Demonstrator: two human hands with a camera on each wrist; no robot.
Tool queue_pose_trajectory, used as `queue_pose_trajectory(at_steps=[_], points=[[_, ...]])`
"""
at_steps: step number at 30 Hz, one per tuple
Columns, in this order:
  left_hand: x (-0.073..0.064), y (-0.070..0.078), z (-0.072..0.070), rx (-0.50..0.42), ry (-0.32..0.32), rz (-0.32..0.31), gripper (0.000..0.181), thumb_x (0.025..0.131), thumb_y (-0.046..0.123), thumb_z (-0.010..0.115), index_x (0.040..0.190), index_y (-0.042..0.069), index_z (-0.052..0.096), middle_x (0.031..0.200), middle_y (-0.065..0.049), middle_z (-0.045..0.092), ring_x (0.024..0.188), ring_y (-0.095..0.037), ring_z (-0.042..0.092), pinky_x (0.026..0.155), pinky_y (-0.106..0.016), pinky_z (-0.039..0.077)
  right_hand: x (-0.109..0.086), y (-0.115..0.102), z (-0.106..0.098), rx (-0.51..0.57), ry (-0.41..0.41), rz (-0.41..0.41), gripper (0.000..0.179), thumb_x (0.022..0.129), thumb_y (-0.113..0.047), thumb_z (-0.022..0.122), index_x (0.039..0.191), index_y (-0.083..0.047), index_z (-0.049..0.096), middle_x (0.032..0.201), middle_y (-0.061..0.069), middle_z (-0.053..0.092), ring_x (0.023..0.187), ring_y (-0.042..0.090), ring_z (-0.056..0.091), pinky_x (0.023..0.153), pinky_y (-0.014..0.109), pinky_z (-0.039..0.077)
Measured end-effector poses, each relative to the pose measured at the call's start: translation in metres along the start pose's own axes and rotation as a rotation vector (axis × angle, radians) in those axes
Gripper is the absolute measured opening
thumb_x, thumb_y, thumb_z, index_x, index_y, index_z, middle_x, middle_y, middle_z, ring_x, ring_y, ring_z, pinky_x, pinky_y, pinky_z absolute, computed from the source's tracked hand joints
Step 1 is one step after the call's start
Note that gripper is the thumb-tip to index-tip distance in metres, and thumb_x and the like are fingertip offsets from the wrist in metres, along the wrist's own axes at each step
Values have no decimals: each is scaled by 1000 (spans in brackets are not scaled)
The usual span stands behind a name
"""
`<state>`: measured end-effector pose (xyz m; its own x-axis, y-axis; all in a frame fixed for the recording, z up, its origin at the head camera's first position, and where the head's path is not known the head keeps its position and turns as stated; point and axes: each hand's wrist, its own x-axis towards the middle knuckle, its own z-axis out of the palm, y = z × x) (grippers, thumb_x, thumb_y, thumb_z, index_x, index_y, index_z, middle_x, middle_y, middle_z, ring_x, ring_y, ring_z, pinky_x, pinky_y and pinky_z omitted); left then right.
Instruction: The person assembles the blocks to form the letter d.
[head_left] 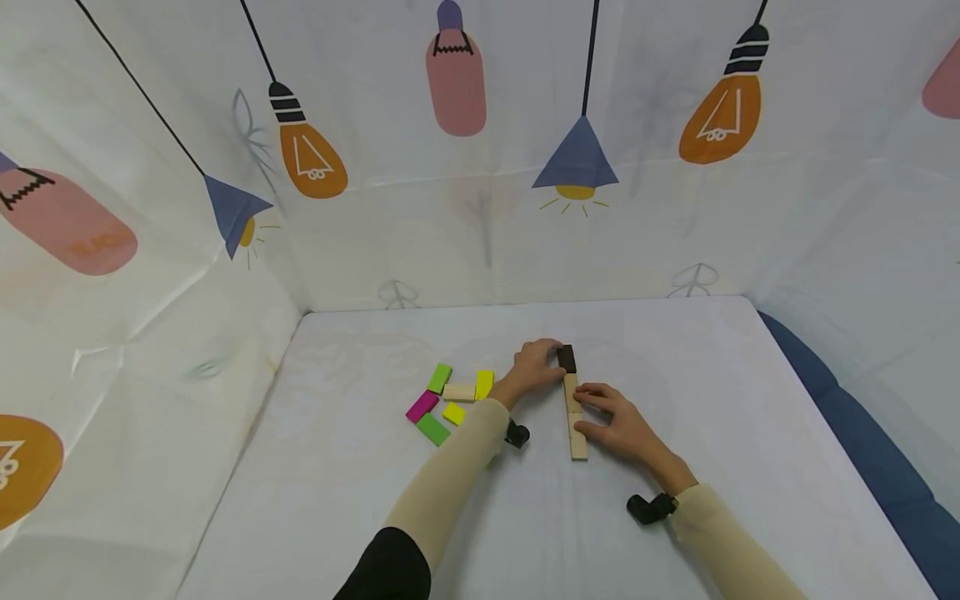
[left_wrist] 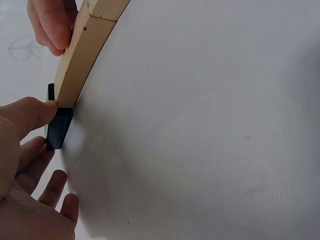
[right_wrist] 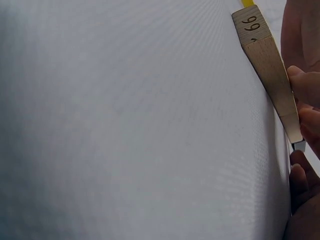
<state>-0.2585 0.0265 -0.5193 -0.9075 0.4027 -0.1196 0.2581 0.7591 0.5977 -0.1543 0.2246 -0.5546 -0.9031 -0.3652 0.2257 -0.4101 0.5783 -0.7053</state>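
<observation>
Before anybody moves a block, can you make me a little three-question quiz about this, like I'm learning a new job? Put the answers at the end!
1. Pick one: which block is at the far end of the row in the head view?
A) a yellow block
B) the dark block
C) a green block

2. True or false: in the head view, the magenta block lies to the left of the row.

3. Short answer: which of the person's hands grips the block at the row's far end?

Key:
1. B
2. True
3. The left hand
</observation>
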Motion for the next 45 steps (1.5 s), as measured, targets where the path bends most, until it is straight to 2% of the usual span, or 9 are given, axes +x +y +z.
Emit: queue_pose_trajectory(at_steps=[11,19,25,31,34,38,45], points=[[-5,9,-2,21,1,1,44,98,19,69,141,12,63,150,-4,58,139,-31,51,112,-54,41,-2,0,0,6,-1,15,49,88,-20,82,132,-2,69,140,15,60,134,39,54,106,60,46],[-4,8,1,35,19,-3,44,97,19,69,140,13,64,149,-3,59,139,-28,52,112,-53,42,-2,1,1,5,0,7,50,87,-19,82,132,-2,68,140,16,59,134,40,54,106,61,46],[-5,7,2,64,18,24,44,100,24,67,142,14,62,151,-5,57,140,-31,52,112,-53,43,-2,-1,1,9,1,7,50,87,-18,82,132,-1,68,140,17,59,134,41,54,106,61,45],[-15,2,-2,39,53,50,51,100,34,68,146,16,58,153,-7,54,143,-30,47,117,-48,40,-1,-2,1,-2,10,-15,51,87,-19,83,132,-1,68,139,17,60,133,41,54,105,61,47],[-21,-5,-6,34,72,77,54,98,35,70,147,16,57,153,-7,54,142,-30,47,118,-47,39,0,-1,2,-7,8,-15,50,87,-19,82,132,-1,68,140,17,60,133,41,54,105,61,47],[-32,-14,-17,8,66,112,60,95,35,73,148,14,55,154,-8,52,143,-31,46,119,-47,38,0,-2,1,4,-3,11,50,88,-19,82,132,-1,68,140,18,59,134,42,53,106,61,46],[-50,-35,-42,-27,16,166,69,92,40,75,151,13,52,156,-12,50,146,-36,42,119,-53,36,1,-3,2,6,-14,35,50,88,-18,82,133,0,68,140,19,59,134,44,52,107,63,45]])
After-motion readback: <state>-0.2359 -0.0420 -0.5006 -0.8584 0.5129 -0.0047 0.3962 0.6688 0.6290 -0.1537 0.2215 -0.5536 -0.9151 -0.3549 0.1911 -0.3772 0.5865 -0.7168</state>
